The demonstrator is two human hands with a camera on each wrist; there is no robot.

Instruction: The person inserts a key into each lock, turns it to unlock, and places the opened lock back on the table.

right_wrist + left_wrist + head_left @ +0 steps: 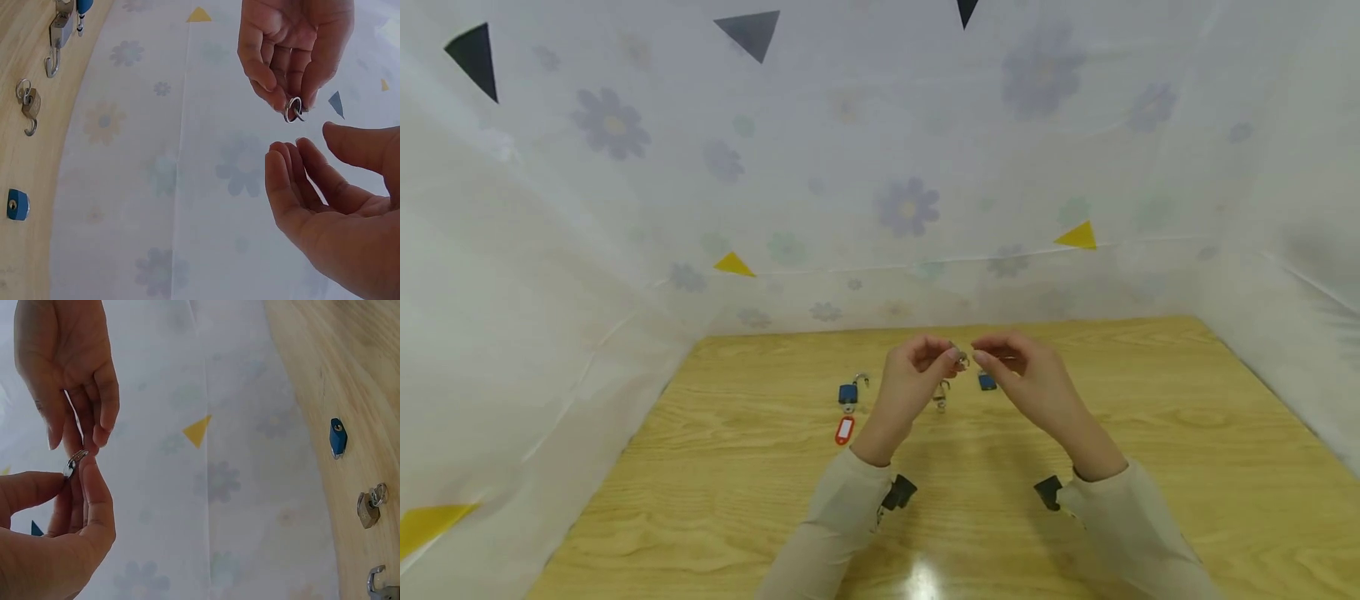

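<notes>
In the head view, a pale wooden surface [1150, 433] is seen, walled at the back and on both sides by white flower-printed sheeting [910, 208]; open wood lies in front of and to either side of the forearms. Both hands are raised above the middle of the surface. A small silver metal key ring [962, 358] is pinched at the fingertips of the left hand [913, 375], and the right hand [1026, 379] is held just beside it, fingers loosely bent. Below them lie a blue padlock with an open shackle [848, 392], a red plastic key tag [844, 430], a small brass padlock [941, 395] and a blue lock body [987, 382].

In the left wrist view, the key ring [75, 460] is gripped between the thumb and forefinger of the left hand [56, 544]; the right hand [65, 369] hangs just above, its fingertips close to the ring.

In the right wrist view, the key ring [293, 109] is held by the left hand [294, 50], while the right hand [331, 212] is open, palm up, holding nothing, slightly apart from the ring.
</notes>
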